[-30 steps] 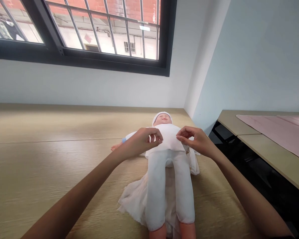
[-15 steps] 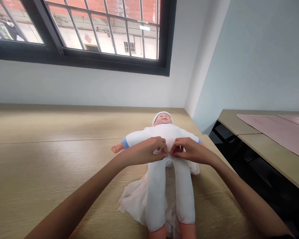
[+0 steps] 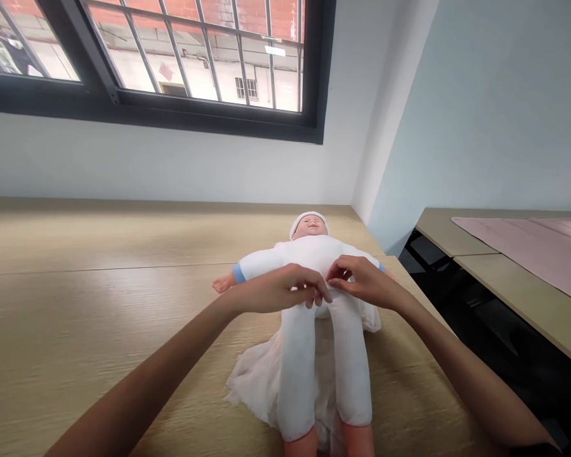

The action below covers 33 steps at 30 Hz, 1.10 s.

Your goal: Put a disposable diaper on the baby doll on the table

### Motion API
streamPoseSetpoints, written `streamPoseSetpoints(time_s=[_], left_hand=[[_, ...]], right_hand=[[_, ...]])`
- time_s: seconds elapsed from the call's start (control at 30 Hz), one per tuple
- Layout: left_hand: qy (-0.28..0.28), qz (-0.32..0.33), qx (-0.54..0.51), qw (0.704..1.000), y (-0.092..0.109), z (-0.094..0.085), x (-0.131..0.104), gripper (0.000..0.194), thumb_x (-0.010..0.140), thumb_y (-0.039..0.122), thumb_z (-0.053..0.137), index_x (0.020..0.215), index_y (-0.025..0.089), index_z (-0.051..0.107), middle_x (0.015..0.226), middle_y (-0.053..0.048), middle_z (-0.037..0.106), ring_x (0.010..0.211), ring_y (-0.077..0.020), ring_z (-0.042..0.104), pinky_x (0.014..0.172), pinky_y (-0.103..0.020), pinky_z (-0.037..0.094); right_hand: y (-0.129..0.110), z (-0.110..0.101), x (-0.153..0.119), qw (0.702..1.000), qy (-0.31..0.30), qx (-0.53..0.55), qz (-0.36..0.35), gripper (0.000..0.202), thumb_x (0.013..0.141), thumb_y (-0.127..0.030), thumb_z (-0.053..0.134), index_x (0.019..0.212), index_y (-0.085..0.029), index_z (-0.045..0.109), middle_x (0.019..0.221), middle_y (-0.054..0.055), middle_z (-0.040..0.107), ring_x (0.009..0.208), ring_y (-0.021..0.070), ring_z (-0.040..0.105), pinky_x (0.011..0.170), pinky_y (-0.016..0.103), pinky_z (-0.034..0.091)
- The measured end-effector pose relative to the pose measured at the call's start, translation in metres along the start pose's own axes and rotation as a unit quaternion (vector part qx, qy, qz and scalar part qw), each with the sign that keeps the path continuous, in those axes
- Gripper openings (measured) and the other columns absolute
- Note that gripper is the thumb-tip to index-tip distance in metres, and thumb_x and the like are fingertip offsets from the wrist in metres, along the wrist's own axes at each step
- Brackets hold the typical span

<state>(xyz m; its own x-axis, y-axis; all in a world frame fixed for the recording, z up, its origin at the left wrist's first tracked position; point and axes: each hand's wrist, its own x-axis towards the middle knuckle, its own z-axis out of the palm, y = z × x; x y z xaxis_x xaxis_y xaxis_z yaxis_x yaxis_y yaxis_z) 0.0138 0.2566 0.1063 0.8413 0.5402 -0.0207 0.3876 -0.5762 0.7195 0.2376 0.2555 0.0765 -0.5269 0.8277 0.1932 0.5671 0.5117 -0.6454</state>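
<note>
A baby doll (image 3: pixel 313 251) in a white outfit with blue cuffs and a white cap lies on its back, legs toward me. My left hand (image 3: pixel 301 284) rests over its waist, fingers apart and bent downward, the fingertips touching the cloth near the top of the legs. With thumb and fingers pinched together, my right hand (image 3: pixel 354 277) grips the outfit at the belly. The front of the waist is partly hidden behind both hands. Under the doll's legs spreads a thin crumpled white cloth (image 3: pixel 259 377).
The doll lies on a wooden table (image 3: pixel 124 343) pushed against the wall below a barred window (image 3: pixel 195 57). To the right, past a dark gap, another table (image 3: pixel 518 289) carries a pink cloth (image 3: pixel 533 247).
My left hand has loosened from its pinch, its fingers stretching right and downward over the waist. My right hand has risen slightly on the belly, still pinching.
</note>
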Motion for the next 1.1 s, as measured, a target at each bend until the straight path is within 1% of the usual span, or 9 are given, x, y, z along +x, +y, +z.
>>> streamPoseSetpoints(time_s=[0.2,0.27,0.43,0.63,0.73,0.83,0.9,1.0,1.1], left_hand=[[0.231,-0.037,0.109,0.966,-0.013,0.001,0.002,0.018,0.088,0.022,0.041,0.094,0.022,0.059,0.096,-0.003,0.062,0.085,-0.0169,0.056,0.071,-0.030,0.046],[0.223,-0.034,0.136,0.965,-0.019,0.009,0.007,0.018,0.088,0.020,0.040,0.094,0.021,0.057,0.098,-0.004,0.058,0.088,-0.0180,0.055,0.075,-0.033,0.046],[0.142,-0.026,0.189,0.971,-0.012,0.021,0.010,0.019,0.085,0.014,0.042,0.097,0.020,0.057,0.100,-0.005,0.056,0.098,-0.0202,0.052,0.081,-0.034,0.045],[0.002,-0.007,0.145,0.989,0.013,0.016,-0.001,0.020,0.087,0.017,0.044,0.085,0.020,0.063,0.083,-0.001,0.061,0.080,-0.0165,0.056,0.069,-0.028,0.043],[0.104,-0.007,0.089,0.991,0.005,0.014,0.002,0.017,0.090,0.023,0.043,0.095,0.023,0.059,0.088,0.000,0.061,0.077,-0.0147,0.056,0.068,-0.027,0.044],[0.246,-0.009,0.158,0.956,-0.014,0.019,0.011,0.017,0.091,0.019,0.037,0.097,0.021,0.053,0.099,-0.004,0.058,0.092,-0.0190,0.054,0.080,-0.034,0.044],[0.253,-0.016,0.212,0.944,-0.024,0.025,0.017,0.019,0.090,0.014,0.033,0.092,0.018,0.051,0.096,-0.006,0.055,0.092,-0.0209,0.051,0.080,-0.037,0.044],[0.213,-0.024,0.257,0.942,-0.026,0.031,0.020,0.018,0.087,0.009,0.031,0.085,0.018,0.047,0.088,-0.006,0.051,0.083,-0.0206,0.048,0.073,-0.036,0.043],[0.184,-0.022,0.278,0.943,-0.016,0.034,0.017,0.016,0.084,0.008,0.034,0.081,0.019,0.046,0.084,-0.005,0.051,0.081,-0.0212,0.047,0.069,-0.036,0.041]], right_hand=[[-0.010,-0.013,-0.008,0.986,-0.159,0.055,0.004,0.010,0.083,-0.027,0.060,0.085,-0.021,0.068,0.087,0.001,0.070,0.080,0.0160,0.063,0.070,0.029,0.049],[-0.008,-0.015,-0.006,0.989,-0.133,0.063,0.002,0.014,0.085,-0.031,0.060,0.088,-0.021,0.068,0.090,0.002,0.070,0.082,0.0164,0.063,0.073,0.030,0.050],[0.006,0.000,0.005,0.997,0.072,0.002,0.011,0.015,0.088,-0.028,0.053,0.093,-0.018,0.064,0.093,0.005,0.067,0.083,0.0166,0.061,0.073,0.032,0.049],[0.001,0.004,0.000,0.998,-0.054,0.021,-0.003,0.008,0.084,-0.022,0.056,0.083,-0.018,0.063,0.085,0.002,0.068,0.077,0.0153,0.061,0.069,0.028,0.048],[-0.009,-0.003,-0.007,0.993,-0.121,0.004,-0.002,0.010,0.082,-0.018,0.056,0.080,-0.019,0.065,0.080,0.000,0.068,0.074,0.0147,0.061,0.065,0.026,0.046],[-0.012,-0.011,-0.010,0.989,-0.148,0.010,-0.001,0.009,0.082,-0.019,0.057,0.082,-0.020,0.066,0.084,0.000,0.069,0.075,0.0149,0.061,0.066,0.027,0.048],[-0.009,-0.014,-0.007,0.995,-0.095,0.022,-0.004,0.009,0.083,-0.023,0.058,0.085,-0.020,0.067,0.086,0.002,0.069,0.077,0.0155,0.061,0.070,0.029,0.049],[0.003,-0.011,0.002,0.997,0.074,0.005,0.002,0.011,0.085,-0.026,0.057,0.086,-0.019,0.065,0.087,0.004,0.067,0.078,0.0162,0.060,0.073,0.032,0.050],[0.015,-0.001,0.010,0.994,0.109,0.001,-0.002,0.009,0.085,-0.025,0.056,0.086,-0.018,0.063,0.087,0.004,0.066,0.078,0.0161,0.060,0.072,0.032,0.050]])
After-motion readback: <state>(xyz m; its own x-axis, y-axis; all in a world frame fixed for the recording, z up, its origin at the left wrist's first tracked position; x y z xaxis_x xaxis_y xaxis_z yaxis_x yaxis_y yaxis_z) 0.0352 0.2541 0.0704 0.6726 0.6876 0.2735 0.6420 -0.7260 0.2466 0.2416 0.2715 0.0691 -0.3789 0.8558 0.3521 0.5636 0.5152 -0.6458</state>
